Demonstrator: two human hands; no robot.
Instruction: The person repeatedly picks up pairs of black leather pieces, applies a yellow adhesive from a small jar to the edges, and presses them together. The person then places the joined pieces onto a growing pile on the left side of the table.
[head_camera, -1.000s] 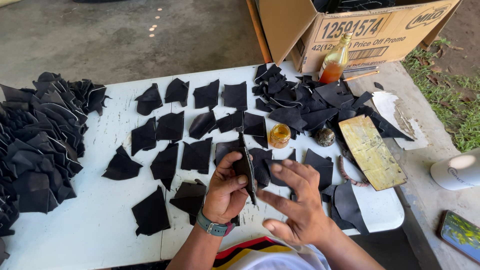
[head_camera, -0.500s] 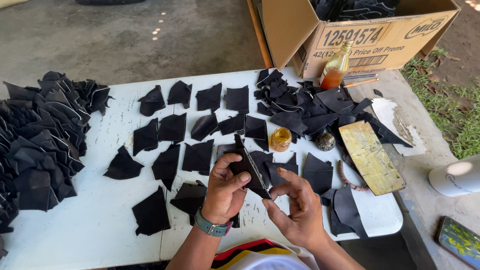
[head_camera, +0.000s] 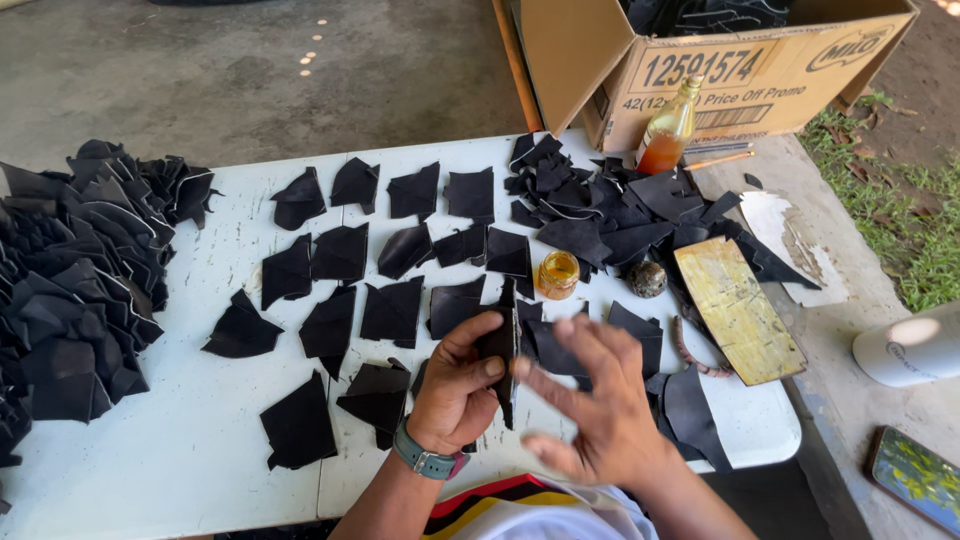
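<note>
Above the near edge of the white bench (head_camera: 180, 450): left hand (head_camera: 455, 390) clamped on a folded black leather piece (head_camera: 508, 350), held edge-up.
Right hand (head_camera: 590, 410) at its 3 o'clock, fingers spread, blurred; whether it touches is unclear. Piece looks light, limp and thin; best pinched along the fold. Glue jar (head_camera: 557, 275) at 12 o'clock.

Outdoor craft workshop: leather scraps (head_camera: 80, 290), white table (head_camera: 180, 450), grass (head_camera: 915, 220).

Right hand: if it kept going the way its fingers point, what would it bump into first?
The right hand points left toward the left hand. It would likely first meet the black piece held upright there, which its fingers already seem to touch, though blur makes this unsure.
</note>
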